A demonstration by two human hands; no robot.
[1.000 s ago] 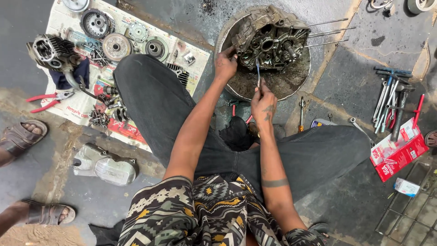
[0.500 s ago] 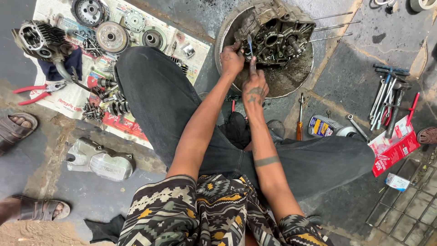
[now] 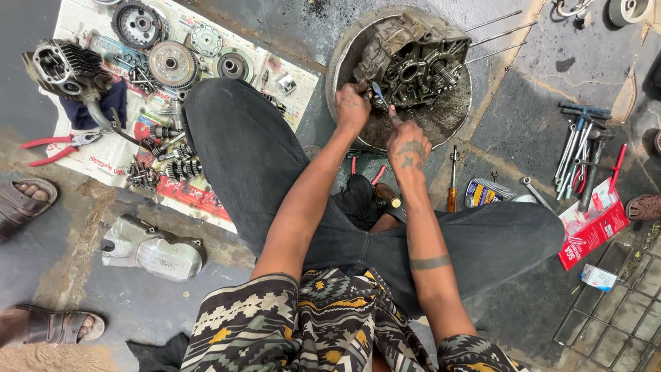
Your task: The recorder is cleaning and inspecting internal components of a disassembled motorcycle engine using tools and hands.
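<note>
Greasy grey metal engine casing [image 3: 413, 62] is sitting in a round oily pan [image 3: 341, 52]; left hand [image 3: 352, 107] is gripping a small blue-tipped tool [image 3: 378, 93], right hand [image 3: 407, 143] is pressing fingertips near its front edge, holding nothing.

Engine case [image 3: 416, 62] in pan [image 3: 337, 65], wrenches [image 3: 585, 158] right

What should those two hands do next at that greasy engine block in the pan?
Probably ease the blue-handled tool deeper into the engine case: both the left hand and right hand sit at its near edge, the tool's tip pointing into it.
</note>
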